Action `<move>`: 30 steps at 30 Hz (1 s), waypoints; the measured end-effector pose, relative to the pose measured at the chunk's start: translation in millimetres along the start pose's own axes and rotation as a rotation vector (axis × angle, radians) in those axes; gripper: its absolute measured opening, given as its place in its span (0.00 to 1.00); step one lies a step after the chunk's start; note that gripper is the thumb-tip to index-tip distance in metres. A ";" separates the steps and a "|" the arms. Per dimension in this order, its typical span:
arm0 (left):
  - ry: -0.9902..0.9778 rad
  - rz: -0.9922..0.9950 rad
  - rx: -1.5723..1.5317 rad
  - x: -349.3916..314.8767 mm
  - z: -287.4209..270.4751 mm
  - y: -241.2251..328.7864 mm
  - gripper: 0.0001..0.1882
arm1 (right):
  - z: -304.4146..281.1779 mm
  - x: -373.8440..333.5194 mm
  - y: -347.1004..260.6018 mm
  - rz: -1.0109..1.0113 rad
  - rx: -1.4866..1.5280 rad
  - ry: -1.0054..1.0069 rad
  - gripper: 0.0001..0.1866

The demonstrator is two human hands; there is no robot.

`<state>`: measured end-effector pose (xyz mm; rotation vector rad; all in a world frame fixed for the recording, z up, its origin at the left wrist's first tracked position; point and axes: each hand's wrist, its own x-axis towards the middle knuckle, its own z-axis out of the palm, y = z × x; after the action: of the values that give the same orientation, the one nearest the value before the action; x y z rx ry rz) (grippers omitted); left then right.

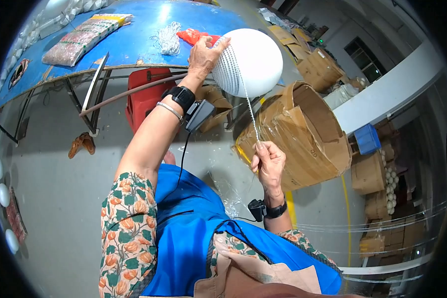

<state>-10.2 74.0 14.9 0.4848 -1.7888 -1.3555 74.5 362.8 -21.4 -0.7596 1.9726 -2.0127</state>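
A large white ball (258,59) is at the table's near edge, its left part covered with close rows of silvery beaded cord. My left hand (205,55) curves over the ball's left side, with fingers resting on the wrapped rows. From the ball a taut length of beaded cord (252,113) runs down to my right hand (269,161), which pinches it between thumb and fingers. Behind my left hand lie a red plastic bag (191,36) and a loose bundle of white cord (169,39).
The blue table (149,20) bears a clear packet (84,42) at the left. A red stool (139,99) stands under its edge. Beside my right hand is a large open cardboard box (293,139). Sandals (82,145) lie on the floor, and more cartons (320,69) stand far right.
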 end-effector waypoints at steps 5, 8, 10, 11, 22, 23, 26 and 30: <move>0.065 0.046 0.049 4.8 2.3 -4.1 0.38 | 3.4 0.3 -7.7 -0.048 0.028 0.023 0.13; 0.108 0.074 0.057 5.7 5.0 -6.8 0.32 | 8.9 1.9 -2.2 -0.032 0.048 0.043 0.12; 0.110 0.068 0.023 6.2 4.8 -7.3 0.29 | 9.0 6.8 6.5 -0.022 0.051 0.039 0.12; 0.081 0.067 -0.009 6.4 4.2 -7.4 0.29 | 9.0 9.7 8.5 -0.025 0.049 0.041 0.12; -0.228 0.176 -0.044 9.8 -18.8 -24.4 0.41 | 26.5 34.1 17.8 -0.046 0.078 0.054 0.13; -0.261 0.157 -0.011 10.7 -18.7 -24.3 0.42 | 27.3 36.0 18.0 -0.051 0.082 0.054 0.13; -0.286 0.072 -0.062 9.3 -20.3 -16.0 0.39 | 30.1 43.2 15.8 -0.040 0.089 0.054 0.13; -0.004 0.091 0.081 7.5 -9.3 -18.5 0.34 | 35.1 51.0 12.7 -0.027 0.089 0.036 0.13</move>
<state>-10.4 56.5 1.5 0.4388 -1.8522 -1.2264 46.9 306.1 -24.6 -0.7385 1.8871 -2.1286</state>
